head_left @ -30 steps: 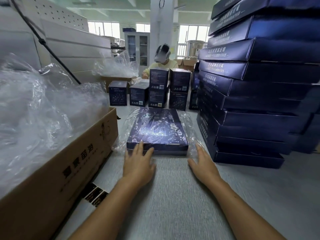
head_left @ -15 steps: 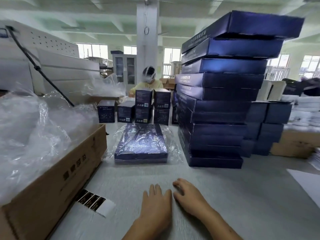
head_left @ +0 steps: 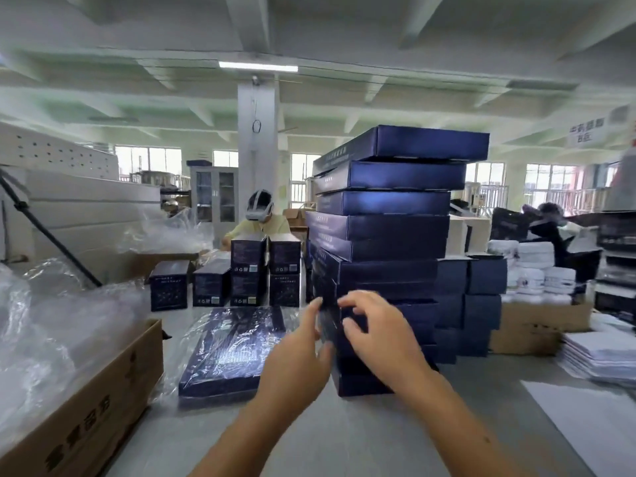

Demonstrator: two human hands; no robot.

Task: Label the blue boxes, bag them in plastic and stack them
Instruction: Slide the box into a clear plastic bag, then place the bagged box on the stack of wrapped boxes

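A wide workshop with a pillar and bright windows lies behind a grey table [head_left: 430,425]. At centre right of the frame a tall stack of blue boxes [head_left: 395,208] stands on it, its upper boxes skewed and overhanging to the right. To its lower left one bagged box [head_left: 234,346] lies flat in crinkled plastic.

Both hands are raised in front of the stack's lower half. The left hand [head_left: 296,366] has its fingers [head_left: 315,304] stretched upward and released. The right hand [head_left: 382,342] has loosely bent fingers [head_left: 351,297] that grasp nothing. Blur hides whether any fingertip touches the cardboard.

The step looks like fetching the next bare box. It is best taken from the top, lifted clear and not dragged, with the other hand steadying the leaning pile. Pulling one from the middle could topple it.

Further out, small dark boxes [head_left: 247,270] stand in rows behind the bagged one. A carton [head_left: 103,401] of loose plastic bags [head_left: 51,332] fills the lower left, and white sheets [head_left: 602,352] lie at right.
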